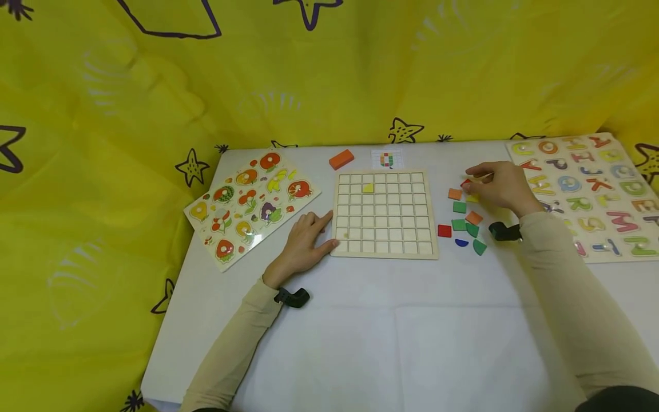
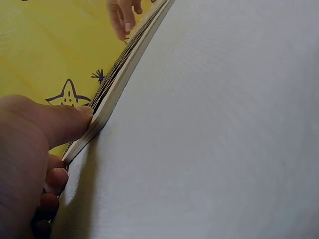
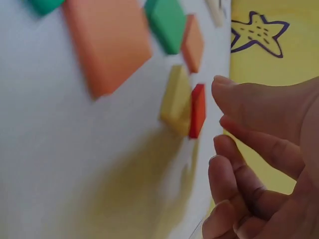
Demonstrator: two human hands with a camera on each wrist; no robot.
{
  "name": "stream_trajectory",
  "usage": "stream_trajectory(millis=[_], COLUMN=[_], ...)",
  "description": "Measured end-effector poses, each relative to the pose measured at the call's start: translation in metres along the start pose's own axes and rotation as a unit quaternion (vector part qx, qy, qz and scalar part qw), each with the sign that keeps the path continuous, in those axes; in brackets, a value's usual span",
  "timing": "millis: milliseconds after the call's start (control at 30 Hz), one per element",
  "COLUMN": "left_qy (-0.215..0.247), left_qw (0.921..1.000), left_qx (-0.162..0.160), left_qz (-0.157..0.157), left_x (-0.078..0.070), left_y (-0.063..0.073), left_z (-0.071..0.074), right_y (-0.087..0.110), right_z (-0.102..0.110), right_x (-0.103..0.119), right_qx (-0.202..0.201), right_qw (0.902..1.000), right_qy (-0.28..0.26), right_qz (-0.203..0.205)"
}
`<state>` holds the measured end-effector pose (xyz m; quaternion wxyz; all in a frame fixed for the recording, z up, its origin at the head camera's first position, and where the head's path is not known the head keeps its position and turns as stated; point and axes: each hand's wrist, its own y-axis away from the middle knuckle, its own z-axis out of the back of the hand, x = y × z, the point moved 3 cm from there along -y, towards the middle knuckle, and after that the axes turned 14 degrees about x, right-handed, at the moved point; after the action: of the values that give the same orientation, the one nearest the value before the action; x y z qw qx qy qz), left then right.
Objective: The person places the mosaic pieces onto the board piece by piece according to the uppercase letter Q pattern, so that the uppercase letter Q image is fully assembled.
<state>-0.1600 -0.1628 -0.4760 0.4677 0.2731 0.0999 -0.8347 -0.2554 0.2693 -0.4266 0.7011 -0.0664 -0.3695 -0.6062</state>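
My left hand rests at the left side of a wooden grid board, its thumb and forefinger touching the edge. One yellow square tile sits in a cell near the board's top. In the left wrist view the thumb presses on the board's rim. Right of the board, my right hand hovers over loose tiles. Its thumb and forefinger stand apart with nothing between them, close by a red tile and a yellow tile.
Several green, orange, red and blue pieces lie right of the board. A fruit puzzle is at the left, a letter puzzle at the right. An orange block and a pattern card lie behind the board.
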Motion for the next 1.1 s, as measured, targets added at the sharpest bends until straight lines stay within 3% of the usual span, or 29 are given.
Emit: stream_trajectory(millis=[233, 367, 700, 900, 1100], left_qy=[0.009, 0.010, 0.010, 0.011, 0.015], left_qw=[0.9999, 0.9999, 0.9999, 0.9999, 0.9999], left_qx=[-0.004, -0.001, 0.001, 0.005, -0.002], left_qz=[0.006, 0.010, 0.008, 0.011, 0.006], left_x=[0.002, 0.001, 0.001, 0.000, -0.001], left_y=[0.003, 0.003, 0.002, 0.001, 0.001], left_z=[-0.002, -0.001, 0.000, 0.000, -0.001], right_y=[0.003, 0.001, -0.003, -0.004, -0.006], right_z=[-0.007, -0.007, -0.006, -0.005, -0.008], right_x=[-0.013, -0.014, -0.011, -0.007, -0.006], right_qx=[0.018, 0.017, 0.045, 0.059, 0.044], right_qw=[0.9996, 0.9998, 0.9981, 0.9973, 0.9984], right_qy=[0.004, 0.008, 0.003, -0.002, -0.022], right_qz=[-0.020, -0.012, -0.043, -0.045, -0.026])
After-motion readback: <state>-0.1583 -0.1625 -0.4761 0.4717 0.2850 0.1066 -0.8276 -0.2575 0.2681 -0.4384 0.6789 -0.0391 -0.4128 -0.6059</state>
